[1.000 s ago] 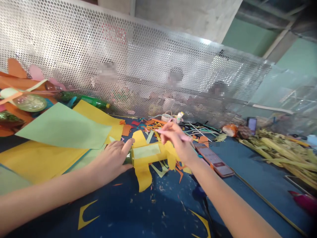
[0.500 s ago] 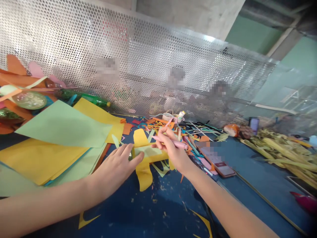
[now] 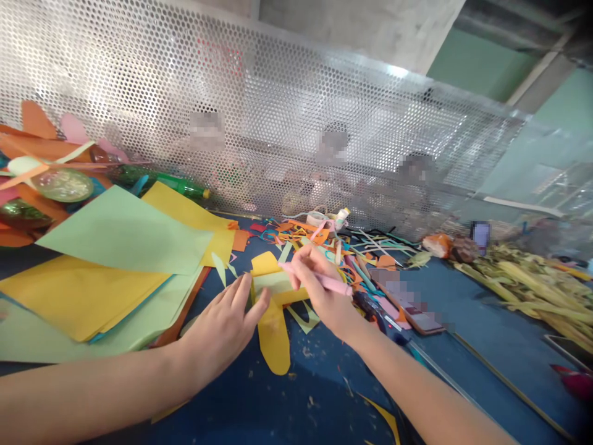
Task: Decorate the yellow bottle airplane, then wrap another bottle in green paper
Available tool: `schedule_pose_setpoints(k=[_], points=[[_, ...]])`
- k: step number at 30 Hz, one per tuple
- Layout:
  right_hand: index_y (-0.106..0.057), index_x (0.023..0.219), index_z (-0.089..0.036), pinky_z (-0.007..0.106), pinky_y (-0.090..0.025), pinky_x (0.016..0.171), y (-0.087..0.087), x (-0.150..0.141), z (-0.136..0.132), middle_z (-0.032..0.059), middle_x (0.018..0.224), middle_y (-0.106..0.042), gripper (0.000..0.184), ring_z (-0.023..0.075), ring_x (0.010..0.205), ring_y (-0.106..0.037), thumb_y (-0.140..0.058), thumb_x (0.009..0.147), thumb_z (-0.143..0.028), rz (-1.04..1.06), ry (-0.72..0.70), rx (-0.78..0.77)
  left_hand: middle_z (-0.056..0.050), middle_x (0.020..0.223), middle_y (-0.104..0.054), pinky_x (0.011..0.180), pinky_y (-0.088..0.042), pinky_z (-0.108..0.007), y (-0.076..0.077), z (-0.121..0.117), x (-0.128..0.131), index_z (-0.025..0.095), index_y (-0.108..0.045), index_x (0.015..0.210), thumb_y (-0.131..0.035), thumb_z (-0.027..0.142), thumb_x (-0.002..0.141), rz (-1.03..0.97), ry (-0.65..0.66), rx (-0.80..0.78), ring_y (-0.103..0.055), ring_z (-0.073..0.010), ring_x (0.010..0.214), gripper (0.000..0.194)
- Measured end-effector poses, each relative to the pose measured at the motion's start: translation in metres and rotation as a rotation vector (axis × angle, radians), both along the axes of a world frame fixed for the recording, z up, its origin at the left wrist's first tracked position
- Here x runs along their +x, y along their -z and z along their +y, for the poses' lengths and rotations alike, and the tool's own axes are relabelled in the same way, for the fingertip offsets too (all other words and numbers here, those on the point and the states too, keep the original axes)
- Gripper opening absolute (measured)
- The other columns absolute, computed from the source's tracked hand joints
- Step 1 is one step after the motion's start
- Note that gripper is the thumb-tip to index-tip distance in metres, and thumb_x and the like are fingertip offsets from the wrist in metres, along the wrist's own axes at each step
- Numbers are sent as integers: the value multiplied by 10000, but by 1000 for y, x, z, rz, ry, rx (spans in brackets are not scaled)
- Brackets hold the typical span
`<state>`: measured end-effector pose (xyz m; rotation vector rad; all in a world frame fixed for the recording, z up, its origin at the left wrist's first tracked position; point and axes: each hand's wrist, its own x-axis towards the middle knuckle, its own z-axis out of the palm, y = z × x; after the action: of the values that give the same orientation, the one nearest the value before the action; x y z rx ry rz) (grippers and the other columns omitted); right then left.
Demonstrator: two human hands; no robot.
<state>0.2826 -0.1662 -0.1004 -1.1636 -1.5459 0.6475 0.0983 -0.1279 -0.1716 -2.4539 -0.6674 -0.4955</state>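
Note:
A yellow paper craft (image 3: 273, 327) lies on the table in front of me, with a wing-like flap toward me and another at the back. A pale green strip (image 3: 274, 283) runs along its body. My left hand (image 3: 227, 318) grips the craft's left end, thumb at the front and fingers behind. Over the body's right part, my right hand (image 3: 322, 293) holds a pink marker (image 3: 334, 284) in a writing grip. The marker's tip end points left above the green strip; whether it touches cannot be told. My right hand hides the craft's right end.
Green sheets (image 3: 125, 232) and yellow sheets (image 3: 78, 300) are stacked at left, near a green bottle (image 3: 180, 185). Paper scraps (image 3: 296, 232) lie behind the craft. A phone (image 3: 412, 309) and dried husks (image 3: 523, 278) lie at right. A perforated metal screen (image 3: 278, 105) stands behind.
The craft has rolled: its front flap now lies flatter and reaches nearer to me, and its back flap shows shorter. The marker has stayed in my right hand. The view has shifted slightly.

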Motion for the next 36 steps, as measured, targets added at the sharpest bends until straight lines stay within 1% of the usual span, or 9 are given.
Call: schedule_pose_setpoints(k=[2,4,8,10,15,21,28,32,36], points=[[-403,779,-229,251,-387,566,0,-5,-4,-66,575,-450,194,111,545,-445,-445,911,-365,-39,-88,-73,-315,1249,-493,888,-513,-437,2,-1,0,84,-398,1278,-528,112,784,-6,12,-7,-521,-384,1173,511],[-391,805,-234,245,-376,545,5,-6,-3,-72,578,-455,153,110,538,-449,-464,900,-330,-61,-107,-116,-313,1243,-503,896,-512,-437,2,-2,0,81,-382,1281,-505,101,781,-11,26,0,-518,-384,1177,514],[-368,731,-230,231,-333,495,19,-2,5,-83,552,-429,216,93,483,-410,-496,887,-307,-113,-5,-69,-334,1229,-509,882,-522,-431,0,-5,0,74,-356,1279,-482,82,783,-30,28,41,-532,-386,1160,512],[-364,708,-227,228,-331,491,22,1,8,-90,516,-415,240,87,457,-397,-484,898,-308,-128,13,-57,-343,1224,-510,879,-525,-428,0,-6,0,63,-363,1262,-486,85,787,-34,26,62,-538,-387,1152,491],[-371,712,-226,222,-357,508,21,1,7,-92,495,-451,235,87,452,-427,-489,902,-297,-153,6,-96,-362,1230,-498,890,-521,-424,4,-7,2,33,-405,1194,-545,144,791,-32,24,103,-534,-392,1153,441],[-370,722,-229,225,-364,509,20,-2,7,-88,505,-457,230,91,461,-440,-476,913,-303,-163,-9,-94,-355,1234,-501,884,-524,-425,4,-7,2,57,-427,1158,-599,174,765,-31,25,111,-547,-392,1136,445],[-385,742,-227,236,-399,544,24,-4,6,-72,559,-502,227,99,509,-491,-489,910,-339,-144,-73,-115,-324,1261,-501,910,-504,-445,8,-8,2,50,-430,1169,-512,152,825,-47,15,94,-512,-384,1183,369],[-380,732,-228,230,-375,513,25,-4,6,-71,542,-497,230,100,493,-475,-488,907,-332,-129,-90,-143,-313,1270,-504,926,-493,-444,7,-9,2,53,-456,1128,-502,145,844,-34,13,75,-505,-374,1194,303],[-376,706,-226,223,-371,508,21,-4,6,-77,510,-483,231,95,465,-462,-486,898,-291,-152,-90,-148,-317,1260,-512,927,-486,-450,6,-9,2,53,-466,1105,-493,153,862,-51,35,68,-501,-375,1198,264]])
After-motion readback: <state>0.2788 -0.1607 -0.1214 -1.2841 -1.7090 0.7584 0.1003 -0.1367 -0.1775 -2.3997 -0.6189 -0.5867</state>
